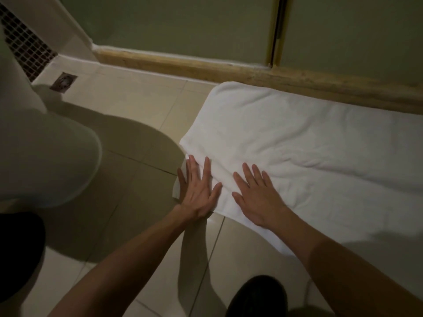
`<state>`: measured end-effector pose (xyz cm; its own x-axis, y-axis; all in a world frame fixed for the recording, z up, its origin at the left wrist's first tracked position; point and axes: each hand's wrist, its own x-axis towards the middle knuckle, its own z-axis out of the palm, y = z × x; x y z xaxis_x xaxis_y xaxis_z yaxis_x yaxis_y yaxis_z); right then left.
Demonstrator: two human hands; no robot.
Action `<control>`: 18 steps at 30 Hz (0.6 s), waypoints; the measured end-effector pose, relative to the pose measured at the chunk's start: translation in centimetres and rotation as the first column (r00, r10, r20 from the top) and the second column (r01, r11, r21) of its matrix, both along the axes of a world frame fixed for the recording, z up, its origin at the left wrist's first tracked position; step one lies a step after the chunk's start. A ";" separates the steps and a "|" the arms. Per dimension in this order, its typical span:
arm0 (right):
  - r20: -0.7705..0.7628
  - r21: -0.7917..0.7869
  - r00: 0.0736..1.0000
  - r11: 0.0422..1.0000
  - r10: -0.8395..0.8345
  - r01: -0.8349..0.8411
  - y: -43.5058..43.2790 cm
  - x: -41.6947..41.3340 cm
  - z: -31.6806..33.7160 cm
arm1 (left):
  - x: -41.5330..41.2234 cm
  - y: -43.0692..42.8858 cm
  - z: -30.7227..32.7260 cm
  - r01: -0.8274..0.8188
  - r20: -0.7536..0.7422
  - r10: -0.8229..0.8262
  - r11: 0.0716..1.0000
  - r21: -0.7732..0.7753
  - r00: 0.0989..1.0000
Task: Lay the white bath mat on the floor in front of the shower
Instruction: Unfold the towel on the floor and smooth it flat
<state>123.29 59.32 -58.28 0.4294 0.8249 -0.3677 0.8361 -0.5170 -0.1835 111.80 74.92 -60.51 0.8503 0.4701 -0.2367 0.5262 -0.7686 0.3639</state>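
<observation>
The white bath mat (297,145) lies spread on the tiled floor, its far edge along the stone threshold (206,65) of the shower's glass door (183,26). It runs off the right edge of the view and shows soft wrinkles. My left hand (198,191) rests flat, fingers apart, on the mat's near left corner, where the cloth is bunched and a small flap sticks out to the left. My right hand (256,197) lies flat on the mat just to the right of it, fingers spread. Neither hand grips the cloth.
A white toilet bowl (45,156) stands at the left, close to the mat's corner. A square floor drain (63,81) sits at the back left by a mosaic-tiled wall. A dark shoe (256,298) shows at the bottom, and a dark shape (18,252) at the lower left.
</observation>
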 end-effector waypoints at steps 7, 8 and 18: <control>-0.007 0.021 1.000 1.000 -0.016 0.017 0.3 0.0 -0.1 | -2.4 -0.2 -0.3 -0.058 -0.001 0.058 0.998 -0.021 0.998; -0.006 0.023 1.000 1.000 -0.017 0.017 0.4 0.0 -0.2 | -2.9 -0.1 -0.2 -0.056 -0.010 0.056 0.998 -0.010 0.998; 0.041 0.038 0.999 0.999 -0.033 0.031 0.2 -0.2 -0.7 | -5.8 -0.1 -0.2 0.002 -0.100 0.005 0.998 0.067 0.995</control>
<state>123.04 59.51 -58.96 0.4705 0.8231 -0.3182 0.8265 -0.5373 -0.1680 105.99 74.85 -60.67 0.8232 0.4891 -0.2885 0.5587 -0.7884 0.2576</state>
